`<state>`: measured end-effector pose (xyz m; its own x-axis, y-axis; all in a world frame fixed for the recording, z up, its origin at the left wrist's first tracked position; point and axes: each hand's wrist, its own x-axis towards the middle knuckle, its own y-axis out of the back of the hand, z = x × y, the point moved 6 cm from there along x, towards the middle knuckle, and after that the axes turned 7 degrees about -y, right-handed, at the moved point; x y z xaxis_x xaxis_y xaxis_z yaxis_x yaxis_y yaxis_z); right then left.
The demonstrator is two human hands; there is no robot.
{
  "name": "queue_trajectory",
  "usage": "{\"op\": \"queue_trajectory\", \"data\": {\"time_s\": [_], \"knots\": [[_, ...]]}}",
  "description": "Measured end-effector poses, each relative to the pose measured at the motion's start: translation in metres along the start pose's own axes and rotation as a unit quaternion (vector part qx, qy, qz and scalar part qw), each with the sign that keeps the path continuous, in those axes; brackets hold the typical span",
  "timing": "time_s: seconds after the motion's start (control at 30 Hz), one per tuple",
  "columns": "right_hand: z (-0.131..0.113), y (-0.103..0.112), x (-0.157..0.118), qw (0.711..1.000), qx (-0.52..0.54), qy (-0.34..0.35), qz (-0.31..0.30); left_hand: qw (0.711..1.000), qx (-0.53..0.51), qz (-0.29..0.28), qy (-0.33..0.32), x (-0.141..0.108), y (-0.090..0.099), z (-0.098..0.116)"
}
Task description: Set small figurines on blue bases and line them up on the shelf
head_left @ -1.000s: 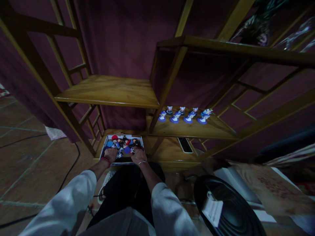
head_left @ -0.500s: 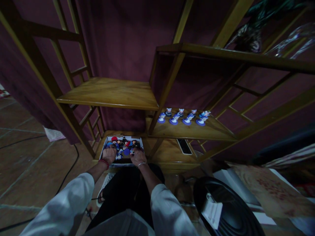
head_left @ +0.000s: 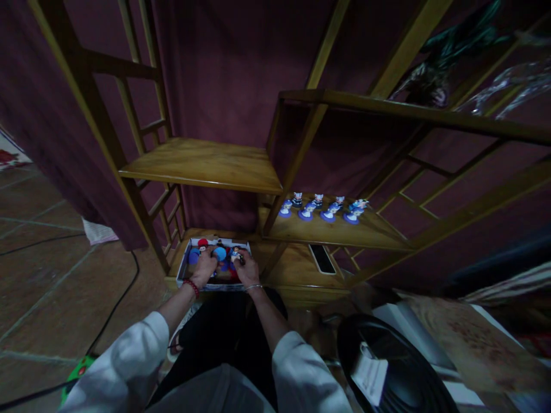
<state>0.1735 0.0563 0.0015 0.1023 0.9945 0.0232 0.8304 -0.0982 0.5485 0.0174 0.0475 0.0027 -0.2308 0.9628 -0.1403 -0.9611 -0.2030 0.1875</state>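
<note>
A shallow white-rimmed box (head_left: pixel 184 265) on the low shelf holds several small toy figurines (head_left: pixel 203 245) in red, blue and black. My left hand (head_left: pixel 204 268), with a red bead bracelet at its wrist, reaches in, fingers closed on a figurine whose round blue base (head_left: pixel 219 253) faces up. My right hand (head_left: pixel 248 271), wearing a silvery bracelet, is closed on a white-and-dark figurine (head_left: pixel 236 253) at the box's right side. Fingers and figurines partly hide one another, and small details are blurred.
Purple-based figurines (head_left: pixel 330 211) stand in two rows on the shelf to the right. Below them lies a dark-screened phone (head_left: pixel 322 259). An upper wooden shelf (head_left: pixel 202 163) overhangs the box. A black round stool (head_left: pixel 400 367) with a white paper stands lower right.
Both hands have come up out of the pile slightly, each now with a figurine in its fingers. A blue base now shows beside my left hand. The camera view has shifted a little.
</note>
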Motion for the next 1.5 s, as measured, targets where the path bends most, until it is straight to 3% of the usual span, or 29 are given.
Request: {"op": "queue_trajectory", "data": {"time_s": [0.07,0.2,0.43,0.8,1.17,1.5], "knots": [[-0.003,0.005,-0.002,0.994,0.103,-0.022,-0.002,0.994,-0.107,0.013,0.011,-0.01,-0.007,0.006],[-0.016,0.019,-0.013,0.956,0.285,-0.067,-0.009,0.964,-0.264,0.015,0.015,-0.031,-0.017,0.023],[-0.05,0.055,-0.051,0.915,0.397,-0.07,-0.021,0.892,-0.451,-0.026,0.014,-0.067,-0.03,0.057],[-0.076,0.113,-0.106,0.906,0.424,-0.007,-0.003,0.879,-0.459,-0.129,0.017,-0.131,-0.043,0.104],[-0.086,0.154,-0.151,0.842,0.537,-0.039,0.002,0.848,-0.466,-0.252,-0.032,-0.184,-0.049,0.139],[-0.097,0.173,-0.192,0.873,0.485,-0.003,0.049,0.826,-0.476,-0.286,-0.098,-0.225,-0.038,0.144]]}}
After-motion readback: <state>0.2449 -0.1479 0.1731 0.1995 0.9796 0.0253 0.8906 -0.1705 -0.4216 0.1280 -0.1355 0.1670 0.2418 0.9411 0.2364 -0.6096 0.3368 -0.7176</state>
